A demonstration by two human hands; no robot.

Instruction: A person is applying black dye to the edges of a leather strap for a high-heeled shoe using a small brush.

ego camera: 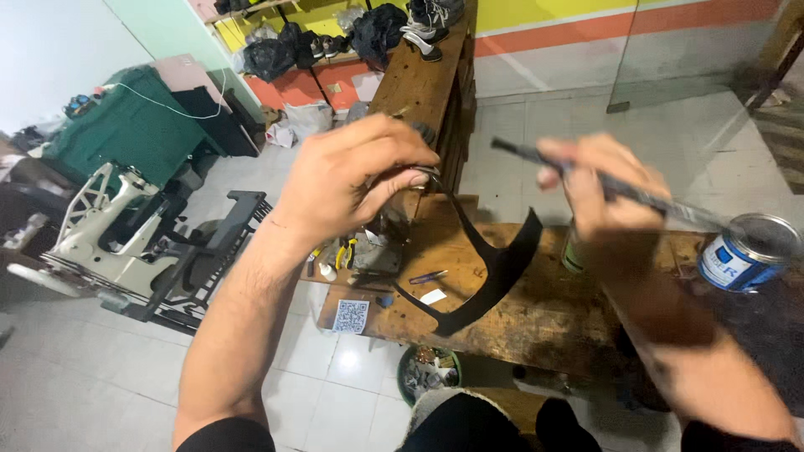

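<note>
A shoe-repair workshop, by the look — worn wooden counter (536, 322) strewn with pliers (345, 251) and scraps, an open glue tin (749, 251), a heavy stitching machine (109, 226) on the tiled floor, shoes (431, 17) and black bags (377, 29) on shelves behind.

— Where can a hand pass?
— Between the left hand (356, 180) and right hand (599, 188), above the wooden workbench (536, 314).
— What blocks?
— The open glue tin (749, 251) stands rightward; the black leather cut-out (494, 268) hangs across the middle.
</note>
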